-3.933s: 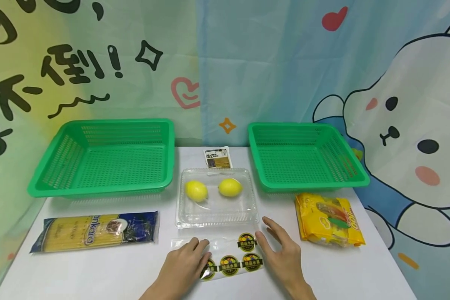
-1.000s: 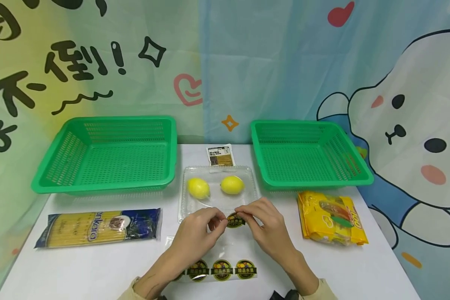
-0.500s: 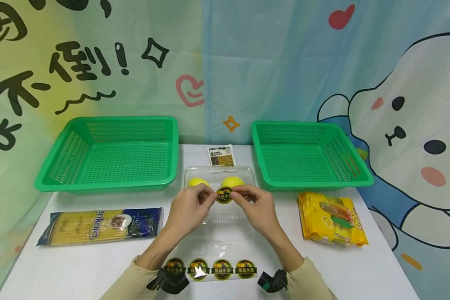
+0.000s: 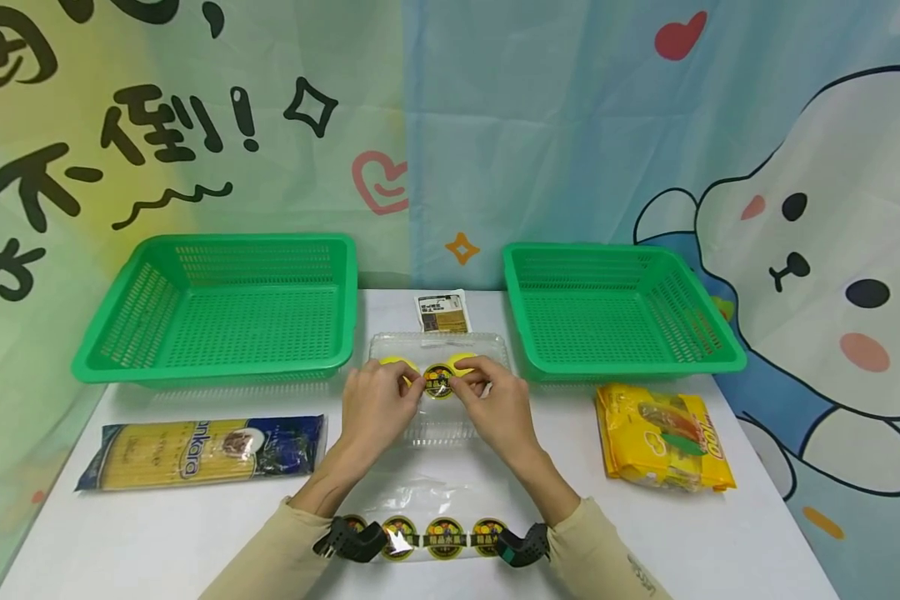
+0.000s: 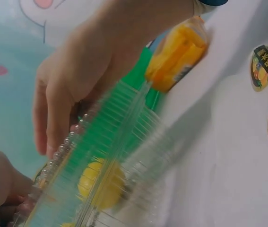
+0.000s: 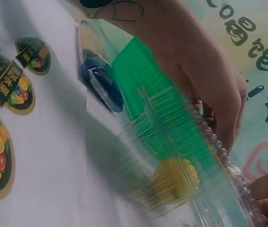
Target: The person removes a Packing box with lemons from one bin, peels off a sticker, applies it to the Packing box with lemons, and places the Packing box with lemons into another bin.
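The white table (image 4: 195, 542) carries everything in front of me. At the back stand two green baskets, the left basket (image 4: 217, 304) a little wider than the right basket (image 4: 618, 304), well apart with a gap between them. On my left lies a long pack of spaghetti (image 4: 202, 450), and on my right a yellow snack bag (image 4: 663, 437), just in front of the right basket. In the gap between the baskets sits a clear plastic box (image 4: 438, 429) with its lid down, and two lemons (image 4: 399, 364) show through it. Behind the box lies a small sachet (image 4: 441, 312). Close to me, between my sleeves, is a clear backing sheet (image 4: 420, 500) with a row of round fruit stickers on it.

My left hand (image 4: 375, 408) and my right hand (image 4: 495, 408) are both over the lid of the box, fingertips curled in toward each other. Between them I pinch one round sticker (image 4: 438, 382), the left thumb and finger on its left edge, the right ones on its right edge. The sticker is on or just above the lid, between the lemons; I cannot tell if it touches.
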Motion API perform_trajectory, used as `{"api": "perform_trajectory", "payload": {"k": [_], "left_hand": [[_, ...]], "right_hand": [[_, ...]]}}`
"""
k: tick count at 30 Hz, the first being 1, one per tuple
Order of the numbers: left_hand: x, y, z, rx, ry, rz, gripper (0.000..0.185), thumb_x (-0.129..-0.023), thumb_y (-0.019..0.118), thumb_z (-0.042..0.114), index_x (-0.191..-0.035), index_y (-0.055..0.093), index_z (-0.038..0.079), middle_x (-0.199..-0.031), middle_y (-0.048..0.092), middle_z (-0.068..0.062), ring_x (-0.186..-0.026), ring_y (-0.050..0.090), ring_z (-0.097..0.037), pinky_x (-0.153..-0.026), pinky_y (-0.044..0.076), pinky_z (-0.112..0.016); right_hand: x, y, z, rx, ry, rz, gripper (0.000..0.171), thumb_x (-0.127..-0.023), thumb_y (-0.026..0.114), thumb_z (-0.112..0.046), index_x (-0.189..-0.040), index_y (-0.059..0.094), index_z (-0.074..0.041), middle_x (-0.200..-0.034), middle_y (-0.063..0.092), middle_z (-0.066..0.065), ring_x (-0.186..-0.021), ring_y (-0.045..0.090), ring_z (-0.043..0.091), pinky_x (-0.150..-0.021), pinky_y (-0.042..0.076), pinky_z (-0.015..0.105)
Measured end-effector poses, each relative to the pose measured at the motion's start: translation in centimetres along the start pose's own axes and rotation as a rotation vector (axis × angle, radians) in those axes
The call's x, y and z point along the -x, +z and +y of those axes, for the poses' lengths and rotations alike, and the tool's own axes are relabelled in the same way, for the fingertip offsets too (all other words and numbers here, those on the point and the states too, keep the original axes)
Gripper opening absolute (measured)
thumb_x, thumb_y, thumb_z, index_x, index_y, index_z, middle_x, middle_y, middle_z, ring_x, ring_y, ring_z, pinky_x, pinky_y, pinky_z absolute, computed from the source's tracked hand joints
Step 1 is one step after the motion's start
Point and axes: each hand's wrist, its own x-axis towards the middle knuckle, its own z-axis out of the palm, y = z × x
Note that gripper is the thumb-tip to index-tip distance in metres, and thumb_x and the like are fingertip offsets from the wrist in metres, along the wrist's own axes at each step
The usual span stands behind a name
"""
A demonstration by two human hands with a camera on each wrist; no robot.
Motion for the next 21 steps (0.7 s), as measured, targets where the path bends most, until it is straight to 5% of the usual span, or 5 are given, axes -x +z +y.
{"api": "perform_trajectory", "payload": {"k": [21], "left_hand": [[0.05, 0.84, 0.22, -0.089, 0.024, 0.071, 0.010, -0.085, 0.083, 0.021, -0.080, 0.079, 0.014, -0.066, 0.071, -0.001, -0.065, 0.058, -0.024, -0.067, 0.036, -0.039]], "right_hand": [[0.45, 0.88, 0.42, 0.171, -0.173, 0.070, 0.005, -0.088, 0.084, -0.007, -0.093, 0.082, -0.008, -0.082, 0.076, 0.002, -0.076, 0.063, 0.017, -0.064, 0.054, 0.029]]}}
